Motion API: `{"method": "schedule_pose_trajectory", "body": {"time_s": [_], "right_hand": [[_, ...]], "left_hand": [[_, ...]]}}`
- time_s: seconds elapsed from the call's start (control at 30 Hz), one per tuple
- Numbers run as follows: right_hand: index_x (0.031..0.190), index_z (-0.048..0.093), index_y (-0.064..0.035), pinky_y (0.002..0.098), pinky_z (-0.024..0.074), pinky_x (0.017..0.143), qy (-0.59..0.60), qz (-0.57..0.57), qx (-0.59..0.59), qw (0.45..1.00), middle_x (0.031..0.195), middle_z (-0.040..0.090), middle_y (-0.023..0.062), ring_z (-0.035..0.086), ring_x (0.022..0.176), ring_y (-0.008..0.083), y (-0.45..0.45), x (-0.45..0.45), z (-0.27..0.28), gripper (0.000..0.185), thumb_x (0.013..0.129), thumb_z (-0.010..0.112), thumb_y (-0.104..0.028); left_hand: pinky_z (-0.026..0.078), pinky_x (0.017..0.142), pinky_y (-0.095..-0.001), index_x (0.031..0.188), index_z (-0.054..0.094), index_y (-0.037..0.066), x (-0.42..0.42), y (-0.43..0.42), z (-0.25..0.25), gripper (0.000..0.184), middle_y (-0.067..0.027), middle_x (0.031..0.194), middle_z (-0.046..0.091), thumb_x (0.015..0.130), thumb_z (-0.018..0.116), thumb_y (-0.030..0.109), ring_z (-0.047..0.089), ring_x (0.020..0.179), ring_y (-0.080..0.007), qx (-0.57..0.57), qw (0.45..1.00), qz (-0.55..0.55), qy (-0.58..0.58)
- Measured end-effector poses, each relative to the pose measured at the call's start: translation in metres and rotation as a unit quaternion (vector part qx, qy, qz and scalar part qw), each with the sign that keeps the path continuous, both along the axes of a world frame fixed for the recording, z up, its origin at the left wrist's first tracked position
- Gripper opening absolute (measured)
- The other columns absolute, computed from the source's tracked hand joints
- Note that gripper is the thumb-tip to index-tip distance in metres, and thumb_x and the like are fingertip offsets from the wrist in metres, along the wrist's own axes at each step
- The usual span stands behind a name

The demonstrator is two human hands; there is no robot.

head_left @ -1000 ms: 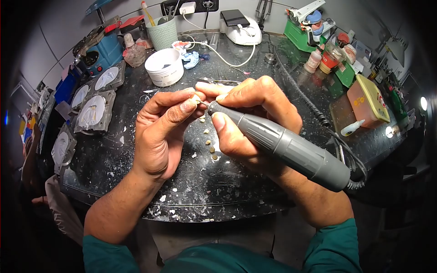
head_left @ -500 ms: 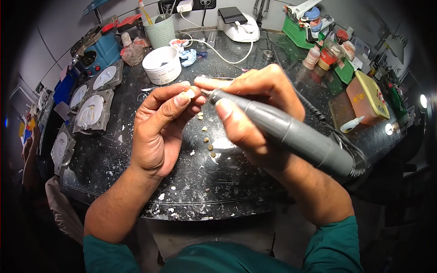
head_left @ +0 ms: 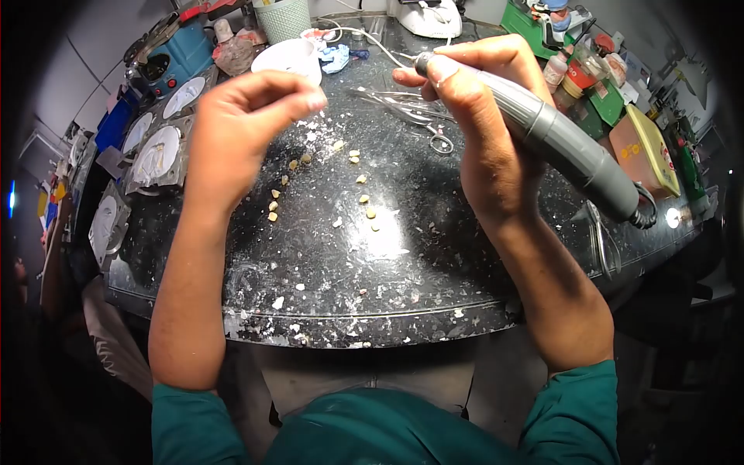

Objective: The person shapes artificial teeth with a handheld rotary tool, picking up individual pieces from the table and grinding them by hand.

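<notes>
My right hand (head_left: pixel 496 116) is wrapped round a thick grey rotary handpiece (head_left: pixel 558 128), raised above the bench with its nose toward the upper left. My left hand (head_left: pixel 236 136) hovers over the left side, thumb and fingers pinched together; whatever sits in the pinch is too hidden to make out. Below and between the hands, several small yellowish tooth-like pieces (head_left: pixel 362 179) lie in two loose rows on the black bench (head_left: pixel 325 263). A white tub (head_left: pixel 283 56) stands behind my left hand and is partly covered by it.
Scissor-handled metal tools lie behind the pieces (head_left: pixel 407 108) and at the right edge (head_left: pixel 601 240). Plaster-filled metal flasks (head_left: pixel 159 159) line the left. A yellow-lidded box (head_left: pixel 647 147) and green bin (head_left: pixel 523 35) stand right. White debris (head_left: pixel 279 302) dots the front; another person's arm shows far left.
My hands have come apart: the left moved up and left, the right up and right with the handpiece. The small yellowish piece held at the handpiece tip is no longer visible there.
</notes>
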State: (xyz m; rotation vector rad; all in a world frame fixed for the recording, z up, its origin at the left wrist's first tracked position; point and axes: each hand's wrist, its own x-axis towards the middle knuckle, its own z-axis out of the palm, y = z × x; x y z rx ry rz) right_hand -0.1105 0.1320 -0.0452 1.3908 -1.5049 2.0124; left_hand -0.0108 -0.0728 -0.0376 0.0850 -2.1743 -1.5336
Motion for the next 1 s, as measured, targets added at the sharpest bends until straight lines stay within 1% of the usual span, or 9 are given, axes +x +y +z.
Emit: {"method": "schedule_pose_trajectory", "body": {"time_s": [0.07,0.1,0.2,0.43,0.63,0.73,0.77,0.87,1.0], "right_hand": [[0.096,0.055,0.0055,0.0374,0.0573,0.083,0.013,-0.017,0.021,1.0,0.087,0.062,0.0136,0.066,0.081,0.02,0.002,-0.001,-0.001,0.018,0.092,0.061,-0.011],[0.097,0.055,0.0057,0.0369,0.0573,0.083,0.008,-0.015,0.021,1.0,0.088,0.062,0.0137,0.067,0.081,0.02,0.001,-0.001,-0.001,0.018,0.092,0.061,-0.011],[0.097,0.056,0.0061,0.0354,0.0571,0.082,-0.003,-0.006,0.023,1.0,0.089,0.062,0.0139,0.068,0.082,0.0208,0.001,0.001,-0.001,0.019,0.092,0.061,-0.011],[0.096,0.057,0.0054,0.0323,0.0563,0.081,0.003,-0.008,0.042,0.999,0.09,0.063,0.0131,0.069,0.084,0.0218,0.001,0.002,-0.001,0.02,0.091,0.064,-0.013],[0.096,0.057,0.005,0.0308,0.0554,0.08,-0.004,-0.002,0.048,0.999,0.089,0.063,0.0124,0.069,0.083,0.0201,0.001,0.002,-0.002,0.02,0.091,0.064,-0.013],[0.096,0.057,0.0046,0.03,0.0551,0.08,-0.004,-0.002,0.047,0.999,0.089,0.064,0.0122,0.069,0.083,0.0198,0.001,0.003,-0.002,0.02,0.091,0.065,-0.013],[0.096,0.057,0.0045,0.0299,0.0549,0.08,-0.006,-0.003,0.049,0.999,0.089,0.064,0.0121,0.069,0.083,0.0197,0.001,0.003,-0.002,0.019,0.091,0.064,-0.013],[0.096,0.058,0.0043,0.0297,0.0543,0.079,-0.004,-0.007,0.056,0.998,0.089,0.064,0.0118,0.069,0.083,0.0196,0.001,0.003,-0.001,0.019,0.091,0.064,-0.013],[0.096,0.058,0.0042,0.0297,0.0537,0.079,-0.001,-0.007,0.06,0.998,0.089,0.064,0.0117,0.069,0.083,0.0194,0.0,0.003,-0.002,0.019,0.091,0.064,-0.013]], "left_hand": [[0.047,0.094,-0.0314,0.087,0.074,0.004,-0.001,0.002,-0.011,0.012,-0.0087,0.098,0.072,0.078,0.077,0.011,0.065,0.098,-0.0185,-0.2,0.98,0.02,0.003],[0.044,0.098,-0.0359,0.085,0.074,0.005,-0.001,0.0,-0.017,0.013,-0.0096,0.108,0.07,0.075,0.078,0.012,0.061,0.109,-0.0236,-0.268,0.963,0.022,-0.007],[0.041,0.101,-0.036,0.086,0.075,0.005,-0.001,-0.001,-0.023,0.013,-0.0104,0.119,0.066,0.076,0.077,0.014,0.056,0.117,-0.0262,-0.341,0.935,0.09,-0.037],[0.035,0.106,-0.0375,0.091,0.076,0.005,0.0,-0.001,-0.027,0.016,-0.0104,0.127,0.062,0.081,0.074,0.018,0.051,0.123,-0.0253,-0.321,0.931,0.098,-0.143],[0.04,0.102,-0.0353,0.093,0.076,0.004,-0.005,-0.011,-0.03,0.019,-0.0132,0.124,0.064,0.083,0.072,0.019,0.056,0.117,-0.0253,-0.3,0.945,0.112,-0.061],[0.043,0.097,-0.0346,0.093,0.075,0.002,0.002,-0.004,-0.002,0.022,-0.0142,0.12,0.065,0.083,0.072,0.021,0.058,0.114,-0.0236,-0.24,0.957,0.097,-0.131],[0.044,0.093,-0.0338,0.091,0.076,0.004,0.003,-0.011,-0.004,0.024,-0.0109,0.115,0.067,0.078,0.077,0.025,0.059,0.111,-0.0235,-0.266,0.953,0.084,-0.115],[0.039,0.096,-0.0351,0.086,0.077,0.008,0.009,-0.012,-0.005,0.022,-0.006,0.11,0.068,0.072,0.08,0.024,0.057,0.11,-0.0222,-0.415,0.897,0.093,-0.118],[0.029,0.102,-0.0376,0.085,0.077,0.012,0.013,-0.003,0.0,0.019,-0.0019,0.105,0.069,0.069,0.082,0.021,0.054,0.113,-0.019,-0.452,0.871,0.091,-0.168]]}}
